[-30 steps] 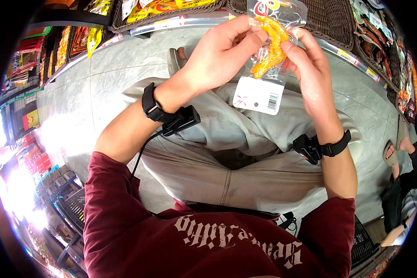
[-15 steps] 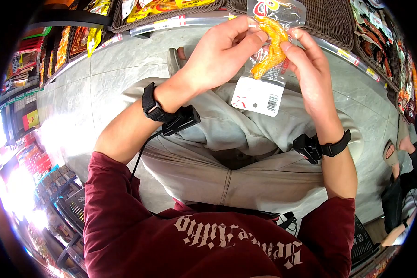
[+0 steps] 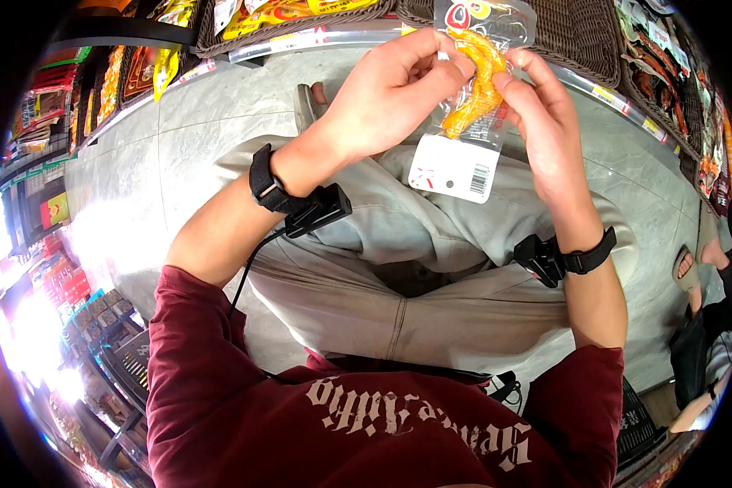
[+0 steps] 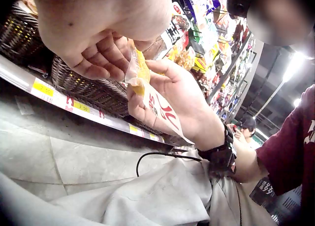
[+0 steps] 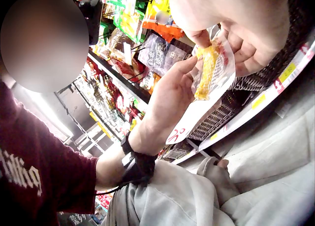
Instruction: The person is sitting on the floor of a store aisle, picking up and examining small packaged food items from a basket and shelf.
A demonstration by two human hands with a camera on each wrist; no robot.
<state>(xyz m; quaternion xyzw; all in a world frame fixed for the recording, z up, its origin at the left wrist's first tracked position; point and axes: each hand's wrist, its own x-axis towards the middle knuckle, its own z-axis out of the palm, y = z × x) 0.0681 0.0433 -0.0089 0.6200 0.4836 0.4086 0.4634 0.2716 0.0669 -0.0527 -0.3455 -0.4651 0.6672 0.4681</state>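
A clear plastic snack pack [image 3: 481, 85] with a curved, yellow-orange piece of food inside is held up between both hands, above the lap. Its white end [image 3: 454, 168], printed with a barcode and red marks, hangs toward the body. On one side edge, my left hand [image 3: 394, 93] pinches the pack between thumb and fingers, the thumb tip over the food. My right hand [image 3: 547, 122] grips the opposite edge, thumb on top. In the left wrist view the pack [image 4: 141, 71] appears nearly edge-on; the right wrist view shows the food through the plastic [image 5: 209, 71].
Wicker baskets [image 3: 579, 41] line a low shelf edge with price tags [image 3: 606, 96] just beyond the hands. Packaged snacks [image 3: 297, 16] fill one basket. Crossed legs in pale trousers [image 3: 398, 313] rest on grey floor tiles [image 3: 195, 122]. Another person's sandalled foot [image 3: 686, 268] stands at right.
The pack's white end swings slightly left, then back right. My left thumb has shifted a little farther over the food. Both arms stay in about the same place.
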